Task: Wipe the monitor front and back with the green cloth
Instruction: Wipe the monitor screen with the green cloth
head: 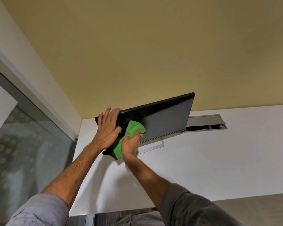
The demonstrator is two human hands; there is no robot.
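A black flat monitor (163, 121) stands on the white desk (203, 163), its dark screen facing me. My left hand (107, 128) grips the monitor's left edge, fingers over the top corner and thumb on the screen. My right hand (131, 142) presses the green cloth (134, 128) against the lower left part of the screen. Part of the cloth hangs down below the monitor's bottom edge. The monitor's silver base (152, 146) shows just under the screen. The back of the monitor is hidden.
An open grey cable tray (207, 123) is set into the desk behind the monitor's right end, with a small red light beside it. A yellow wall rises behind the desk. A glass partition (23, 152) runs along the left side.
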